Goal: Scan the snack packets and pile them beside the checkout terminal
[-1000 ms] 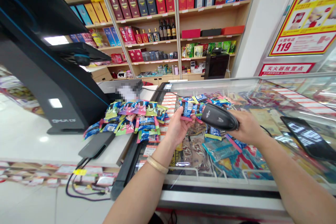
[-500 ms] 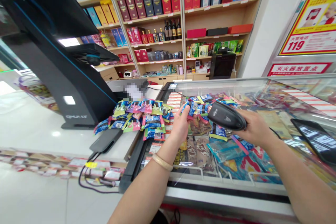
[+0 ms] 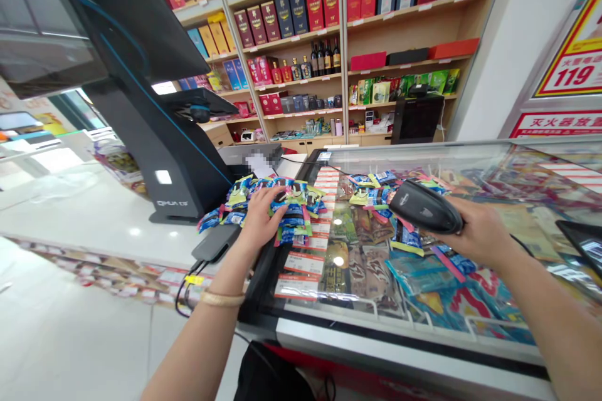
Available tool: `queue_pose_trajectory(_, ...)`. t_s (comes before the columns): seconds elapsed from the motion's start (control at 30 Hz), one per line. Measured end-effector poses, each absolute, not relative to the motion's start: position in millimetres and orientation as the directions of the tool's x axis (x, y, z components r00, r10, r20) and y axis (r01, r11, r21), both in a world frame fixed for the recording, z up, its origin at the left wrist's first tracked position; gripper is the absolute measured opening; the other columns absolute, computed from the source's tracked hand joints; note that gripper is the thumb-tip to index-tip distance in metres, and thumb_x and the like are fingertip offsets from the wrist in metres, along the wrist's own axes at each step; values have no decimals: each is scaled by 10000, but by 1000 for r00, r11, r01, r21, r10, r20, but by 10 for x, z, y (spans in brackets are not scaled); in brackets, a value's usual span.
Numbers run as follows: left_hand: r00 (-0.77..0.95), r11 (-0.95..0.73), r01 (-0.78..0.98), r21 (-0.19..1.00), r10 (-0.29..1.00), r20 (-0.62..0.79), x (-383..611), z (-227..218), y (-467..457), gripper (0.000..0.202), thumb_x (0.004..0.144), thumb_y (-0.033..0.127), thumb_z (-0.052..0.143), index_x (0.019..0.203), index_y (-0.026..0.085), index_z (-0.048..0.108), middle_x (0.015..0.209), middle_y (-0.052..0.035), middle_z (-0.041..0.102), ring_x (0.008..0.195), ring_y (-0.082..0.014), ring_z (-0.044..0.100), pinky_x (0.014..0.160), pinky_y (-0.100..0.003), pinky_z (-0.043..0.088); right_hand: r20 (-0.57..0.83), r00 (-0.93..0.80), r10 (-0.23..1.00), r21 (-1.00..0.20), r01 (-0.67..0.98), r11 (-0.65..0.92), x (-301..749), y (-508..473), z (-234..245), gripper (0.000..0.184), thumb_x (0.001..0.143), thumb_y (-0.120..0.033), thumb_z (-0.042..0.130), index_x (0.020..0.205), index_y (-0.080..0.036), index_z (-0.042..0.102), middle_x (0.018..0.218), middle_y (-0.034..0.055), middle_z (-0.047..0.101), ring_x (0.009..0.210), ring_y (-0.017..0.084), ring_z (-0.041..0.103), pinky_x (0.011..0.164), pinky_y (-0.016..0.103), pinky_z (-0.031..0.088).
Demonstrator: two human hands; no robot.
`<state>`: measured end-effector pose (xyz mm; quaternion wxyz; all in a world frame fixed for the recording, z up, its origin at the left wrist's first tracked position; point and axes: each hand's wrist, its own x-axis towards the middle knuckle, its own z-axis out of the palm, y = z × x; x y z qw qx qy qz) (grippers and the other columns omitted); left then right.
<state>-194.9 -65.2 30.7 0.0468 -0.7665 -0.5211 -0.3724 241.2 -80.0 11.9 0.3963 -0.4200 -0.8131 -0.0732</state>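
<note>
My right hand (image 3: 480, 232) is wrapped round a black barcode scanner (image 3: 426, 207), its head pointing left over the glass-topped case. Below and behind the scanner lie several small blue, green and pink snack packets (image 3: 408, 239). At the left, a larger heap of the same packets (image 3: 295, 216) straddles the white counter and the case edge. My left hand (image 3: 263, 216), with a gold bangle on the wrist, rests on this heap with fingers stretched and thumb apart. Whether a packet sits under its palm is hidden.
A black checkout terminal (image 3: 164, 150) rises at the left, with a dark grey box (image 3: 216, 243) and cables before it. The glass case (image 3: 362, 288) holds bagged goods. A phone (image 3: 583, 241) lies on the glass at right. Shelves of boxes (image 3: 286, 12) stand behind.
My left hand has moved left from the packets near the scanner to the heap, releasing the packet it held. The scanner stays in my right hand. The view has turned slightly left.
</note>
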Motion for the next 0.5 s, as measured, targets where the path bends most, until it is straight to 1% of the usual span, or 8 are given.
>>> queue_pose_trajectory(0.1,225,-435,860,267,792,567,-2140,184,-641,386,929,344,509,1277,224,625,1247,-110,648,1208,-283,556,1100,-502,391,703,-331,630,-227,734,640,2407,-809,133,181,781,-379,652,913,-254,661,796,64,719,692,267,681,596,363,516)
queue_pose_trajectory(0.2,193,-401,881,252,791,581,-2190,86,-644,392,931,326,496,1282,223,637,1289,-123,604,1251,-296,523,1109,-522,376,704,-332,627,-227,732,642,2410,-816,142,156,785,-356,658,905,-255,657,785,81,714,684,280,677,585,372,506)
queue_pose_trajectory(0.33,139,-357,898,259,785,603,-2167,28,-667,428,929,335,510,1323,210,621,1334,-146,544,1295,-318,483,1122,-537,363,722,-335,605,-203,734,649,2427,-803,133,162,787,-345,663,917,-249,657,796,86,718,685,281,678,586,371,505)
queue_pose_trajectory(0.5,117,-357,887,293,788,605,-2153,11,-682,468,923,353,533,1375,241,575,1354,-141,518,1300,-310,484,1136,-538,359,745,-348,569,-156,738,656,2429,-795,155,152,788,-366,665,850,-232,630,725,59,697,614,232,653,543,328,485)
